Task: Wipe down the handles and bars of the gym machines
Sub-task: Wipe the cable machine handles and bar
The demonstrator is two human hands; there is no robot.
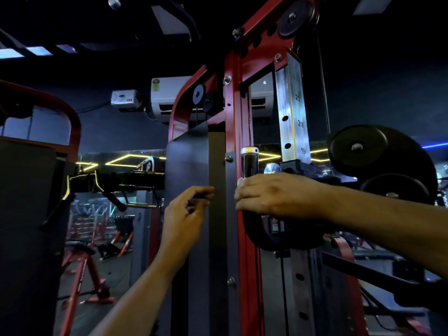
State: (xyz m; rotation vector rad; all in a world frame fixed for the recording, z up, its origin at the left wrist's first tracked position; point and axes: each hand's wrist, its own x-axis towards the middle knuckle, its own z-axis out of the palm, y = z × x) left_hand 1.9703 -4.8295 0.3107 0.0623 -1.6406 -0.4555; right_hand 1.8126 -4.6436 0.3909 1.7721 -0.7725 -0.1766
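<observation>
Black handle (249,163) wrapped by right hand (269,195); left hand (186,209) loose, holding nothing, beside grey panel edge (209,166).

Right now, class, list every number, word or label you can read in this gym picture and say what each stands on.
"20": on the silver numbered upright of the cable machine.
"19": lower on the same upright.
"2" plus a cut-off digit: higher on the upright, not fully readable.
Small white mark on the air conditioner: too blurred to read.
Round sticker on its corner: too small to read.
</observation>
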